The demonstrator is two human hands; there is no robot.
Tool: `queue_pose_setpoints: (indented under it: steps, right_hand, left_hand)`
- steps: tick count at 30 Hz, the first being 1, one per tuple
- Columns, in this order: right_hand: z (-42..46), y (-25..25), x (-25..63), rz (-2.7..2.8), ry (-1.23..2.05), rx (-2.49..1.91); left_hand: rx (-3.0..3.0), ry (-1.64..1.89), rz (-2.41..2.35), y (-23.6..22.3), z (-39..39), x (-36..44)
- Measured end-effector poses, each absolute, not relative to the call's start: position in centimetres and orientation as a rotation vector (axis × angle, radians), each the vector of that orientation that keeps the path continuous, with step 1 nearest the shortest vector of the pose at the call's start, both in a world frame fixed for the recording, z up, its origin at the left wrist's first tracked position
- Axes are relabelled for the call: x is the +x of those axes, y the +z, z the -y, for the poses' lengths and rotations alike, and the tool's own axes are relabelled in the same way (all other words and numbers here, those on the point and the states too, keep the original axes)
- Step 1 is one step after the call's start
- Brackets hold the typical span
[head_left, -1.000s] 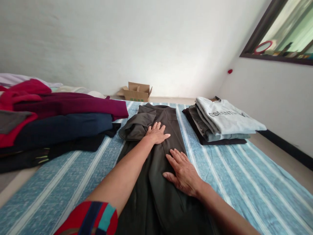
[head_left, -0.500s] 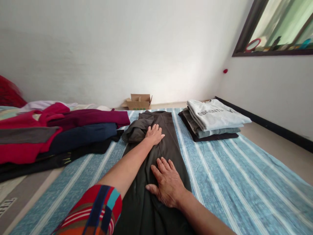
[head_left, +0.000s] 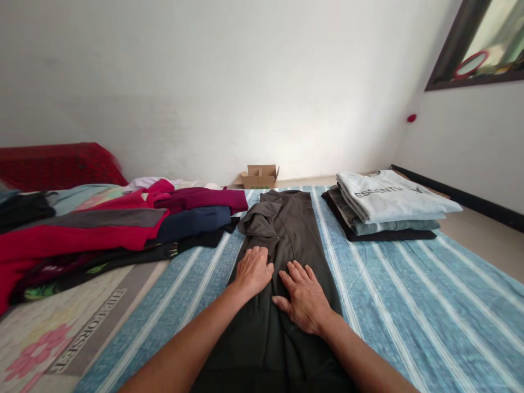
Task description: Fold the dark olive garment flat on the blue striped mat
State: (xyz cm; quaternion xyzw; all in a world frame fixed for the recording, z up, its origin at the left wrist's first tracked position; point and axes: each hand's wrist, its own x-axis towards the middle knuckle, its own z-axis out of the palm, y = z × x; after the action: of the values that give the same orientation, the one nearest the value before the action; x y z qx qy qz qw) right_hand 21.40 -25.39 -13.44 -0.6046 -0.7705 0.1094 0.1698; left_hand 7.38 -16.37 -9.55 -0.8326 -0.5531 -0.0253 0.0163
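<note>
A long dark grey garment (head_left: 298,229) lies stretched away from me on the bed, its near part almost black. At its far left side some of the cloth is bunched into a loose fold. My left hand (head_left: 254,271) rests on the left half with fingers curled down and closed on the cloth; the fingertips are hidden. Just to its right, my right hand (head_left: 305,299) lies flat on the garment, fingers spread and holding nothing.
On the right stands a folded stack of clothes topped by a light grey printed shirt (head_left: 393,196). Red, maroon, navy and black clothes (head_left: 196,221) are heaped at left. Beneath is a blue striped sheet (head_left: 393,305). A cardboard box (head_left: 262,177) sits by the wall.
My left hand has drawn back toward me along the garment, and its fingers have gone from flat to curled. The right hand stays flat on the cloth. The view has swung left.
</note>
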Motion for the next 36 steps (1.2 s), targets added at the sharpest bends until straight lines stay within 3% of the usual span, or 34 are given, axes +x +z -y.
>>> queue_pose_setpoints:
  steps: [5,26,36]
  right_hand:
    - [25.4,-13.9,21.4,2.234,0.285,-1.753]
    - [25.4,-14.6,21.4,2.241,0.214,-1.812]
    - [25.4,-14.7,21.5,2.228,0.151,-1.781]
  left_hand:
    - [-2.648,-0.042,1.835,-9.6,18.7,7.5]
    - [-2.724,-0.181,2.015,-10.2,15.7,8.8]
    - [-2.926,-0.691,2.186,-11.3,13.2,5.8]
